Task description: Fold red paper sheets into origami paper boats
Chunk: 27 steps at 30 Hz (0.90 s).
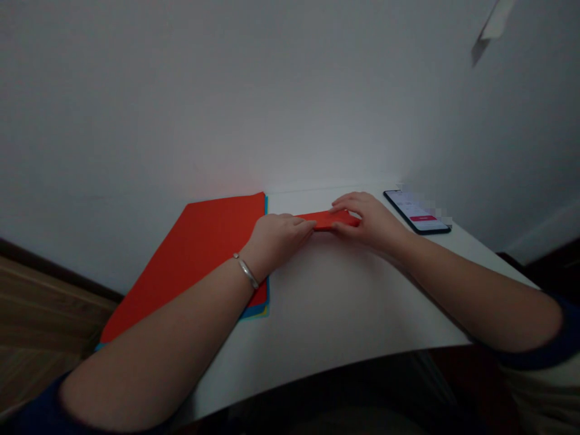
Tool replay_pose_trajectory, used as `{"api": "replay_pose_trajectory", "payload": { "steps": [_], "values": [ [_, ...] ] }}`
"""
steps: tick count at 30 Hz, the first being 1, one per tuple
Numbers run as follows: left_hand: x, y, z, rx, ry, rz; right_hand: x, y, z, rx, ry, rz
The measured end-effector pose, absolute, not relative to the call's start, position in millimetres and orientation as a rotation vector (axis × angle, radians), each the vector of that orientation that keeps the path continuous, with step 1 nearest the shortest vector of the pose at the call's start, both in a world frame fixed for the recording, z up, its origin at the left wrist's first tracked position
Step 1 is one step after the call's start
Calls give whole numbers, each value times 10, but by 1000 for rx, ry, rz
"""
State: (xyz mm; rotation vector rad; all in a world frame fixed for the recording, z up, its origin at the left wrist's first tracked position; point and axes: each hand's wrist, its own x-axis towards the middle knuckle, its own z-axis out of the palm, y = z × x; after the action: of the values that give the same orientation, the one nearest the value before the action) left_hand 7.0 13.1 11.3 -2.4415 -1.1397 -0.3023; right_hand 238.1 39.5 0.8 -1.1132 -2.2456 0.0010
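Note:
A narrow folded strip of red paper (324,221) lies across the white table between my two hands. My left hand (281,237), with a silver bangle at the wrist, presses on the strip's left part, its fingers together and hiding that end. At the other end, my right hand (362,219) pinches the strip between thumb and fingers. To the left lies a stack of coloured paper (212,241), with a red sheet on top and blue and yellow edges showing beneath. My left forearm crosses over this stack.
A phone (419,212) with its screen lit lies at the right rear of the white table (344,320). The wall (290,96) rises right behind the table. Wooden furniture (40,302) stands at the left. The table's front edge runs close to my body.

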Motion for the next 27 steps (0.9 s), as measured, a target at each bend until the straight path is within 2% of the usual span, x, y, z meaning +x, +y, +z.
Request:
{"api": "replay_pose_trajectory", "payload": {
  "steps": [3,8,18,27],
  "values": [
    [86,126,131,-2416,-1116,-313,2302,317,55,-1054,-2400,-171],
    [120,114,137,-2381,-1060,-371,2205,230,74,-1046,-2350,-311],
    [151,95,180,-2422,-927,-319,2085,142,106,-1013,-2383,-313],
    [129,83,220,-2408,-1132,-252,2211,230,118,-1232,-2358,-229]
  ]
}}
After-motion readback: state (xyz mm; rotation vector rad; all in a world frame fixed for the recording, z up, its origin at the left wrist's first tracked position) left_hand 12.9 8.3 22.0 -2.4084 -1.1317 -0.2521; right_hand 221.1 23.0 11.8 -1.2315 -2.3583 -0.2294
